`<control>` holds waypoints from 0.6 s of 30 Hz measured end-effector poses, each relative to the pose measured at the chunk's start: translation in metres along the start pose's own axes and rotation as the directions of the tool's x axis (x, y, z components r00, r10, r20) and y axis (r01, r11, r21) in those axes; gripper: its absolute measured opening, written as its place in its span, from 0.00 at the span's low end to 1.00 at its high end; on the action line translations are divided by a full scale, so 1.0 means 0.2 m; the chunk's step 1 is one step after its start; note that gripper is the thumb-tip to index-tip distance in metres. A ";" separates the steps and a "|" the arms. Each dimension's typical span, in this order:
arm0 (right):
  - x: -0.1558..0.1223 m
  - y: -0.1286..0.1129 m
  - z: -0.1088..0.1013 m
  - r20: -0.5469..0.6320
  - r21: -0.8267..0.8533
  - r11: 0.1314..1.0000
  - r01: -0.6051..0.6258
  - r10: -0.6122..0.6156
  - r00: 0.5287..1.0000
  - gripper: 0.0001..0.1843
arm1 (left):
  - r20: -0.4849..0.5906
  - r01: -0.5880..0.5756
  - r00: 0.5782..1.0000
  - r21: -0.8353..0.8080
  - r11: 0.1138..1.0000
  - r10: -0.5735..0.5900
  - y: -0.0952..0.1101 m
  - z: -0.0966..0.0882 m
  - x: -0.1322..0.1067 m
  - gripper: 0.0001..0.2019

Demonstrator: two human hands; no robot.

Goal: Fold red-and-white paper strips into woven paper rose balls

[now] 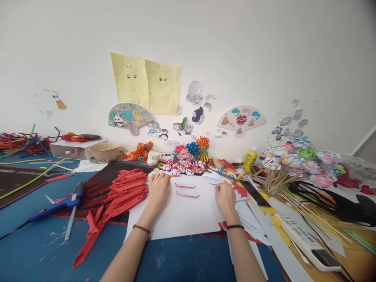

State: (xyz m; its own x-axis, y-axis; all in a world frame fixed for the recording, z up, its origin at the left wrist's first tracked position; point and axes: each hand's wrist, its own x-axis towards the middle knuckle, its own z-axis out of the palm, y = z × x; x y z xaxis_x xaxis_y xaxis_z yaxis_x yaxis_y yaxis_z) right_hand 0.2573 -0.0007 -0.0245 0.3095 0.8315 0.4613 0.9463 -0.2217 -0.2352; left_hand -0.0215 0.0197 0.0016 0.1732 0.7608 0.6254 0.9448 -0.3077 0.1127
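A white sheet of paper lies before me with two thin red-edged folded strips on it. My left hand rests at the sheet's upper left, its fingers curled. A small pale cap and a bit of orange show at its fingertips; whether it grips them is hidden. At the sheet's right side is my right hand, fingers bent inward and closed. Anything inside them cannot be made out. White paper strips lie beside and under that wrist.
Folded red paper pieces are heaped to the left, near a blue glue gun. Red-and-white paper flowers stand behind the sheet. To the right are paper flowers on sticks, a yellow bottle and a white power strip.
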 end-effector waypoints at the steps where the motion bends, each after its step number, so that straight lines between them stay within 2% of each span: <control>1: 0.00 0.00 0.00 -0.004 0.001 1.000 0.005 -0.005 1.000 0.12 | 0.005 0.023 1.000 0.029 0.999 -0.023 -0.03 -0.02 0.01 0.13; 4: -0.01 -0.01 0.00 -0.016 -0.005 1.000 0.014 -0.015 1.000 0.17 | 0.081 0.051 0.995 0.088 0.995 -0.058 -0.12 -0.07 0.01 0.16; 8: -0.02 -0.01 0.01 -0.003 -0.015 1.000 0.005 -0.006 1.000 0.18 | 0.145 -0.007 0.989 0.241 0.971 -0.029 -0.19 -0.13 0.01 0.16; 13: -0.01 -0.03 0.00 0.025 0.014 1.000 0.013 -0.014 1.000 0.14 | 0.252 -0.056 0.967 0.313 0.948 -0.026 -0.16 -0.13 0.00 0.17; 18: 0.00 -0.05 -0.01 0.041 0.070 0.997 0.021 -0.024 0.999 0.13 | 0.251 -0.060 0.968 0.309 0.949 -0.020 -0.13 -0.12 -0.01 0.17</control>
State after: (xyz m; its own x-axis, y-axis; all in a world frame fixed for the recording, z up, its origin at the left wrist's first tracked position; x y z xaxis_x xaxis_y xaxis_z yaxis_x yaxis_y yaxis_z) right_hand 0.2481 0.0014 -0.0206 0.2826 0.8567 0.4314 0.9438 -0.1680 -0.2846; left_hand -0.0527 0.0125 0.0174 0.2183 0.8860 0.4091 0.9723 -0.1615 -0.1691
